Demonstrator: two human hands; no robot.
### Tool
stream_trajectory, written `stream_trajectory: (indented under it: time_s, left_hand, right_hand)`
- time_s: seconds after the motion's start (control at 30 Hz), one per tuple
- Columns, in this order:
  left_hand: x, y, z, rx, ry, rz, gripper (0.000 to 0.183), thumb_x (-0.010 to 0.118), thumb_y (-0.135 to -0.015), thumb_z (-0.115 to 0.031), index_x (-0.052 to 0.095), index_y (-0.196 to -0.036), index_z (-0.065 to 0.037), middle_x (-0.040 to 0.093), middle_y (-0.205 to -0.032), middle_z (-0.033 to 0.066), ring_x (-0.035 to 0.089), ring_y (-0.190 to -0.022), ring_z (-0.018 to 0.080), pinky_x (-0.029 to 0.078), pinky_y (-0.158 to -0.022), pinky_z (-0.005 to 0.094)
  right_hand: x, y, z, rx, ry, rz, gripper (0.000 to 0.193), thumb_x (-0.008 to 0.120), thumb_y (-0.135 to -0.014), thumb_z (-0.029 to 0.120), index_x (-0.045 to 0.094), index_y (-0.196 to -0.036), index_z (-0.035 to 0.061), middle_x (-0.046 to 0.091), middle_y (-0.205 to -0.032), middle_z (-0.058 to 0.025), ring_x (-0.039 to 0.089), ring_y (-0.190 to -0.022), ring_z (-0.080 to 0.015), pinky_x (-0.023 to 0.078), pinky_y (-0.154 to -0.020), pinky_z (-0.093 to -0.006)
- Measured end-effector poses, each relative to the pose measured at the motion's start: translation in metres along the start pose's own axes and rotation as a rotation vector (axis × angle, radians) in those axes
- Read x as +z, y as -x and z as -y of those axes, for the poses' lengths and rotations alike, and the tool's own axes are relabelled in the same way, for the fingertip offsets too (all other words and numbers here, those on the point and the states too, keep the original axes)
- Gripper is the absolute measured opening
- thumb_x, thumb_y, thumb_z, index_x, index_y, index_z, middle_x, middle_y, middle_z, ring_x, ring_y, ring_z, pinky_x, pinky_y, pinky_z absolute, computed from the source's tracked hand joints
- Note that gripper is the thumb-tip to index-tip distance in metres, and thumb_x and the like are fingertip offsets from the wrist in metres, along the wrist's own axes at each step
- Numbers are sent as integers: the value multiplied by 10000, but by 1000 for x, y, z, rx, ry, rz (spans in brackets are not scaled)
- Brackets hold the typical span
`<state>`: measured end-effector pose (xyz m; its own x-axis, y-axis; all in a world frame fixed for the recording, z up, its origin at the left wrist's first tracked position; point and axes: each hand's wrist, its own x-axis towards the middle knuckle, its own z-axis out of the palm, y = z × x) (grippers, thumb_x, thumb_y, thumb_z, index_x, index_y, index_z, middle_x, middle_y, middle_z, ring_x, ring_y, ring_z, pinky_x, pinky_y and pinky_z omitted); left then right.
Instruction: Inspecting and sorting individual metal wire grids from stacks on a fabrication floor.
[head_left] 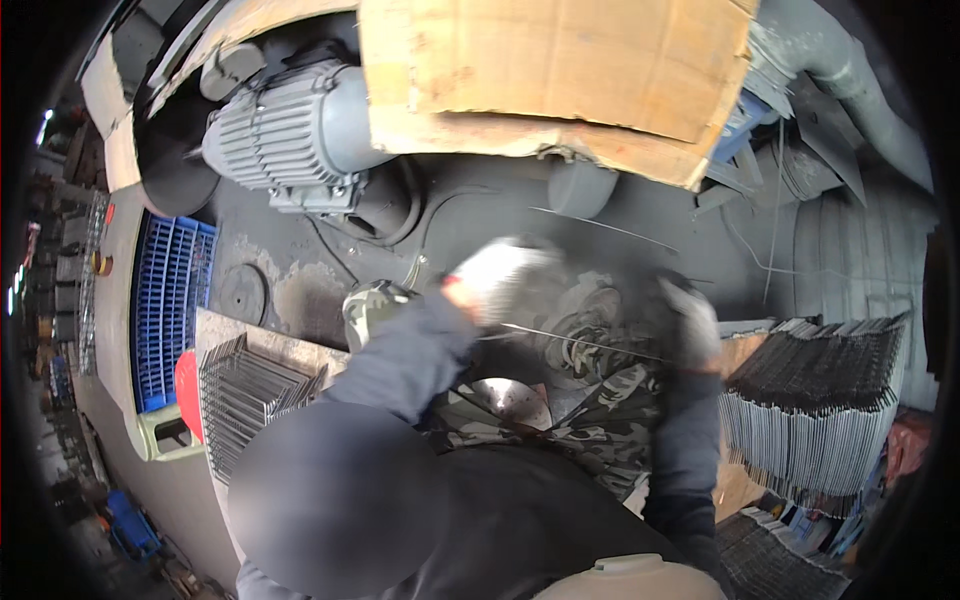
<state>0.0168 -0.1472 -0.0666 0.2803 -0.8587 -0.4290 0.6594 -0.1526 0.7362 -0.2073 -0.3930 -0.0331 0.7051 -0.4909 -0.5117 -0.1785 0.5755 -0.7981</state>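
**gridfan:** If you go by size, what fills the frame, and any packaging or labels?

**wirebench:** Biggest is the brown cardboard sheet (560, 70) across the top middle. It's flat, has a torn lower edge, and I can't see any print on it. Under its left corner is a grey ribbed electric motor (290, 135), upper left. Then there's a stack of wire grids (820, 400) at the right edge, and a smaller stack of grids (250, 385) at lower left. A blue slatted crate (170, 300) stands at far left with something red (187, 390) just below it. No sign or label shows clearly anywhere.

**gridfan:** And the hands?

**wirebench:** Both are gloved and smeared by motion, dead centre over the dark machine bed (470, 210). The right hand (690, 320) looks curled around one end of a thin metal rod (580, 342). The rod runs nearly level across the middle of the frame, toward the left hand (500, 275). That one's too blurred, so I can't tell whether its fingers are closed on the rod or just beside it.

**gridfan:** So what step is that?

**wirebench:** My read is a single rod being handled between the two hands, above the lap and the round metal disc (510, 400). Something that thin will flex, so the next move calls for a firm grip at both ends and keeping it level.
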Motion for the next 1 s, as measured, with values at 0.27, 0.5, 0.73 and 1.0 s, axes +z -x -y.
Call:
stream_trajectory:
  time_s: [0.27, 0.5, 0.73, 1.0]
  left_hand:
    - [-30, 21, 12, 336, -407, -8, 287, 637, -1047, -215, 696, -1207, 15, 738, -964, 87, 724, -824, 195, 628, -767, 352]
    - [-52, 131, -37, 106, 199, -445, 204, 642, -1032, -96, 628, -1210, 4, 736, -919, 102, 699, -676, 190, 606, -574, 340]
    - [50, 148, -54, 278, -682, -259, 298, 680, -1036, -197, 622, -1252, 1, 731, -969, 106, 695, -693, 195, 562, -660, 317]
    - [72, 134, -13, 1179, -1141, -1130, 772, 895, -841, -199, 525, -1501, -44, 583, -1451, 264, 645, -1262, 373, 539, -1057, 482]
  right_hand:
    - [17, -24, -13, 107, 130, -87, 333, 690, -1049, 199, 688, -1317, 3, 754, -1203, -97, 745, -975, -214, 602, -781, -322]
    - [107, -26, -38, -81, 595, 430, 345, 728, -1051, 281, 700, -1213, -22, 792, -1062, -129, 739, -765, -168, 555, -594, -299]
    - [122, 74, 9, -998, 922, 11, 554, 924, -860, 172, 661, -1303, -32, 750, -1191, -180, 735, -1034, -241, 605, -891, -351]
    - [55, 81, -24, -671, 38, -179, 262, 740, -1018, 87, 657, -1253, 9, 730, -1140, -97, 700, -989, -196, 579, -863, -371]
